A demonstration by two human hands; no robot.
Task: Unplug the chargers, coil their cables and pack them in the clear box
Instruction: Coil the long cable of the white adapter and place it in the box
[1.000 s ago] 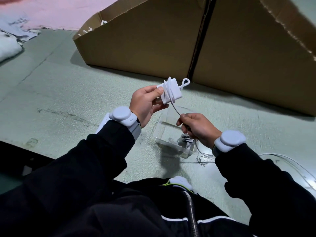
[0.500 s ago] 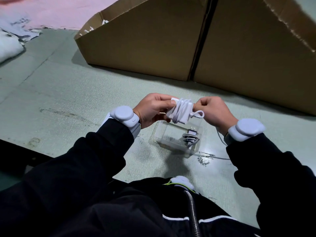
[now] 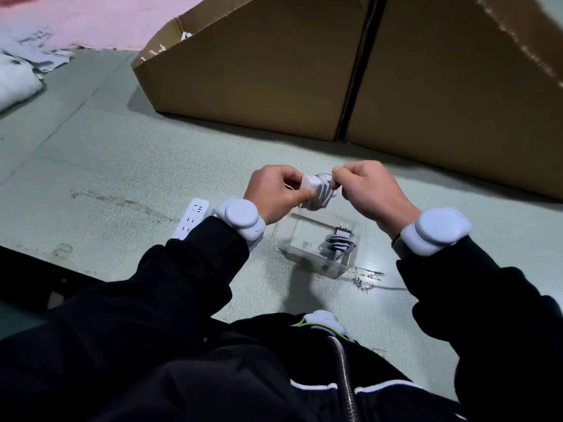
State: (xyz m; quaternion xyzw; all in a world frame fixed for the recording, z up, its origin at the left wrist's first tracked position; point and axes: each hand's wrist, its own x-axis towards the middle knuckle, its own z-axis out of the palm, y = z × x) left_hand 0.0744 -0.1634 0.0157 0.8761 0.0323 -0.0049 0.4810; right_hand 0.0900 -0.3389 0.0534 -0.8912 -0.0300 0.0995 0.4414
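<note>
A white charger (image 3: 318, 191) with its cable wound round it sits between both hands, just above the clear box (image 3: 292, 252). My left hand (image 3: 274, 194) grips the charger's left end. My right hand (image 3: 370, 190) pinches the cable at the charger's right side. Inside the clear box lies another charger (image 3: 339, 242) with its cable coiled and its prongs pointing away from me. A white power strip (image 3: 192, 219) lies on the floor left of my left wrist, partly hidden by the sleeve.
A large brown cardboard box (image 3: 304, 77) stands close behind the hands. White cloth (image 3: 15, 80) lies at the far left on the grey-green floor (image 3: 122, 166). A thin cable (image 3: 393, 288) trails on the floor right of the clear box.
The loose cable has been wound onto the charger. My right hand rose from low by the box to the charger's right side, and both hands came down closer over the box.
</note>
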